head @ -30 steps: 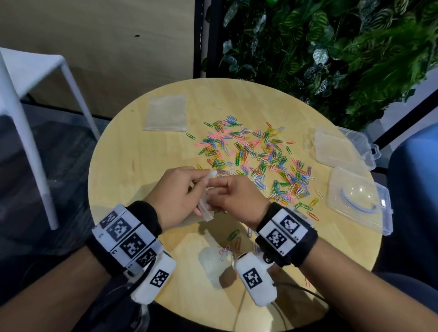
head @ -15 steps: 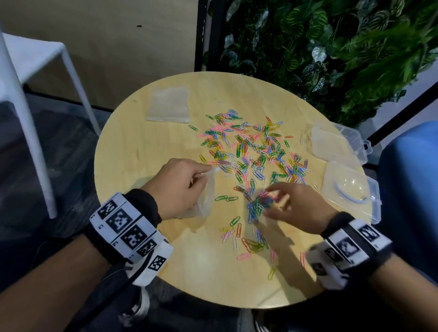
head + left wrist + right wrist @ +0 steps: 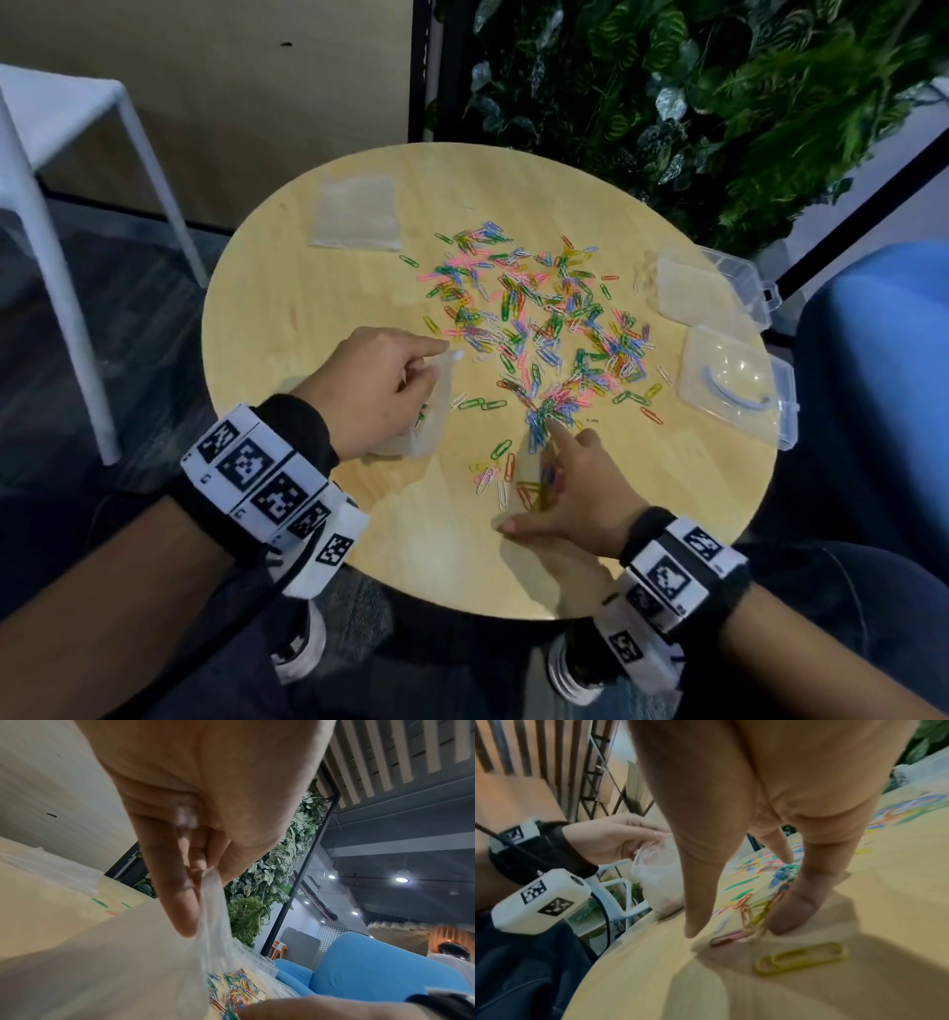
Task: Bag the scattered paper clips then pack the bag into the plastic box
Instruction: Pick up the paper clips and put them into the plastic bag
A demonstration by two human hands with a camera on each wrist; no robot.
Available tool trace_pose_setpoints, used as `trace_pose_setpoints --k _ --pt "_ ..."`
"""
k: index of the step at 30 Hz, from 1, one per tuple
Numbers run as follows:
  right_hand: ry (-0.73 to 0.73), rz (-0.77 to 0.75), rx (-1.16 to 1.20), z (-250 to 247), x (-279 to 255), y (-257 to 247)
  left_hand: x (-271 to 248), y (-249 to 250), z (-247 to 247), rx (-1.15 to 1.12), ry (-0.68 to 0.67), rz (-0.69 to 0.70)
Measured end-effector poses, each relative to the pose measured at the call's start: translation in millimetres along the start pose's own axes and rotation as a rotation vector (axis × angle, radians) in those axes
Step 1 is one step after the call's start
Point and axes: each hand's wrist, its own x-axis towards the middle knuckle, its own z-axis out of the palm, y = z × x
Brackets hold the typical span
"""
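Several coloured paper clips (image 3: 539, 318) lie scattered over the middle of the round wooden table (image 3: 287, 318). My left hand (image 3: 436, 362) pinches the top edge of a clear plastic bag (image 3: 426, 421), which hangs down to the table; the left wrist view shows the bag (image 3: 213, 923) between thumb and fingers. My right hand (image 3: 534, 478) lies spread on the table with straight fingers (image 3: 790, 914) pressing on a small bunch of clips (image 3: 544, 411). A yellow clip (image 3: 800, 959) lies loose near the thumb. A clear plastic box (image 3: 734, 390) stands open at the table's right edge.
A flat spare bag (image 3: 357, 213) lies at the table's far left. Another clear plastic box part (image 3: 719, 293) with a bag over it sits at the far right. A white stool (image 3: 61, 205) stands left; plants stand behind; a blue seat (image 3: 873, 318) is on the right.
My right hand left the bag's mouth, went right to the clips, and now drags a bunch toward the near edge. My left hand keeps holding the bag.
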Motion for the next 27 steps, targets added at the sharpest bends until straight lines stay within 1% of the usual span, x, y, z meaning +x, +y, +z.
trace_pose_setpoints --k 5,9,15,17,20,22,23,24,25,26,27 --pt "0.084 -0.097 -0.024 14 20 -29 1 1 3 -0.006 -0.004 -0.015" --pt "0.089 -0.199 -0.119 21 25 -33 1 -1 3 -0.045 -0.032 -0.028" --pt "0.192 -0.332 -0.137 12 32 -28 6 -9 8 -0.071 -0.047 -0.052" --pt "0.194 -0.311 -0.185 3 41 -25 9 -11 9 -0.076 -0.051 -0.051" --pt "0.206 -0.167 -0.184 -25 61 -15 14 -14 13 -0.077 -0.065 -0.07" --pt "0.209 -0.039 -0.04 -44 76 -5 18 -16 16 -0.103 -0.064 -0.106" --pt "0.194 0.023 0.11 -52 81 0 19 -17 17 -0.126 -0.063 -0.124" --pt "0.164 0.082 0.34 -58 83 1 20 -18 17 -0.152 -0.065 -0.139" --pt "0.125 0.123 0.626 -63 82 0 21 -18 17 -0.178 -0.072 -0.155" --pt "0.083 0.132 0.89 -68 79 -3 22 -18 17 -0.202 -0.08 -0.178" --pt "0.042 0.122 1.079 -73 77 -8 23 -19 17 -0.22 -0.084 -0.204"
